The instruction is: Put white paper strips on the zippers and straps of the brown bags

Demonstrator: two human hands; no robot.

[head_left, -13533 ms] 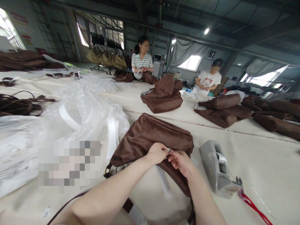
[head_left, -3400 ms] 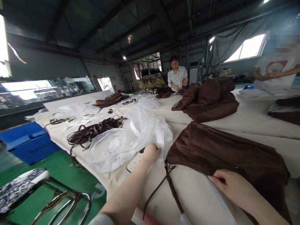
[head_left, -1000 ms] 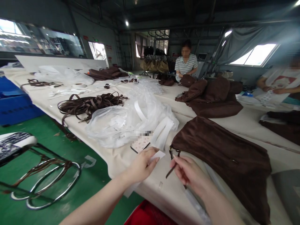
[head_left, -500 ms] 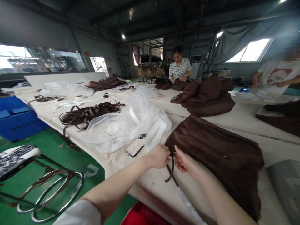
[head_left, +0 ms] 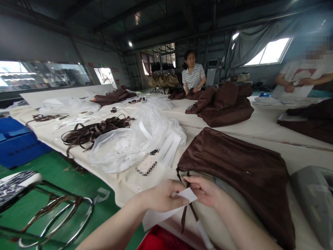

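A dark brown bag point(head_left: 234, 163) lies on the cream-covered table, its narrow strap point(head_left: 184, 217) hanging at the near left corner. My left hand point(head_left: 166, 195) is closed on a white strip point(head_left: 158, 218), pinched between thumb and fingers left of the strap. Close beside it, my right hand point(head_left: 204, 191) has its thumb and forefinger together at the strap below the bag's corner. White wrapping point(head_left: 204, 236) covers a lower part of the strap.
Clear plastic bags point(head_left: 114, 149), a phone point(head_left: 147, 164) and a heap of brown straps point(head_left: 99, 130) lie left. More brown bags point(head_left: 223, 107) are behind. A grey object point(head_left: 316, 198) stands right, a stool point(head_left: 20, 184) at lower left. Two people stand across the table.
My hands have come nearer, and a white strip now shows in my left hand. The view has shifted slightly. The person at the right now holds something white.
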